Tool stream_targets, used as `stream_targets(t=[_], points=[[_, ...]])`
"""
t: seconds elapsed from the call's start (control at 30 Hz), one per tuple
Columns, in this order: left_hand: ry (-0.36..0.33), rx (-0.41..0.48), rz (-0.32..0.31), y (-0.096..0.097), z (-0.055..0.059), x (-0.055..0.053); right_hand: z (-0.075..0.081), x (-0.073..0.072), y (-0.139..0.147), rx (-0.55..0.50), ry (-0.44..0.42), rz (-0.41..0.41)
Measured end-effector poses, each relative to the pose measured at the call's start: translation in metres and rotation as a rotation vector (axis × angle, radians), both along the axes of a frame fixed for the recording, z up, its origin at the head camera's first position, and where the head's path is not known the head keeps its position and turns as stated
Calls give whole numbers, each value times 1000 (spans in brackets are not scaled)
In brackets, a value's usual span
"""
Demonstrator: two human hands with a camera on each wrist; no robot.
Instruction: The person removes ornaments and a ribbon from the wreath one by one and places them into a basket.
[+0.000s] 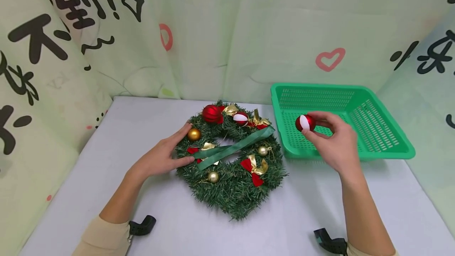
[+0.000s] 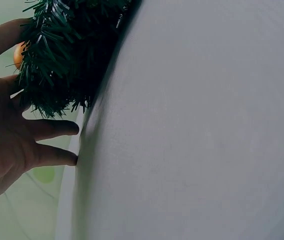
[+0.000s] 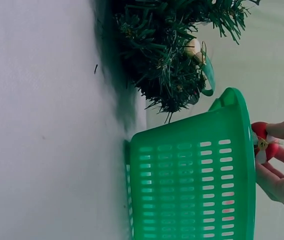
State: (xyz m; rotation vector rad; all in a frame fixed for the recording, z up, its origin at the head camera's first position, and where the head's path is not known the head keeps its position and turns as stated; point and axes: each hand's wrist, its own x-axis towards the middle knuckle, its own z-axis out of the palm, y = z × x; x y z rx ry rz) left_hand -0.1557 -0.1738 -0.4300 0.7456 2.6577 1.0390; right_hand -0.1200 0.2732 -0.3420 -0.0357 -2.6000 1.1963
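Observation:
A green wreath (image 1: 234,196) lies on the table, carrying red, gold and striped balls, red-and-gold bows and a loose green ribbon (image 1: 227,151). My left hand (image 1: 161,155) rests at its left edge, thumb and fingers spread. The left wrist view shows those straight fingers (image 2: 57,129) beside the wreath's needles (image 2: 57,65), two reaching toward the table. With thumb and fingertips, my right hand (image 1: 335,139) pinches a red-and-white Christmas ball (image 1: 305,122) above the green basket (image 1: 385,155). A small gold piece shows on this ball (image 3: 264,145) in the right wrist view.
The perforated plastic basket stands right of the wreath, near the back of the white table (image 1: 149,117). Printed curtains (image 1: 227,38) hang behind and at both sides. A black wrist device (image 1: 142,225) sits on the left sleeve, another (image 1: 330,242) by the right forearm.

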Motion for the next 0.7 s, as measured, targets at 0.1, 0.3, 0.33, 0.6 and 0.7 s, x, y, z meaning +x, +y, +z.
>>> stream_targets(t=[0.1, 0.3, 0.33, 0.6, 0.7], points=[[-7, -2, 2, 0, 0, -1, -1, -1, 2, 9, -17, -13], [2, 2, -7, 0, -1, -2, -2, -2, 6, 15, -39, -20], [3, 1, -9, 0, -2, -2, -2, -2, 7, 15, -41, -21], [-14, -8, -5, 1, 0, -1, -2, -3, 12, 25, -56, -30], [-11, -11, -5, 1, -1, -1, -3, -3, 12, 25, -64, -29]])
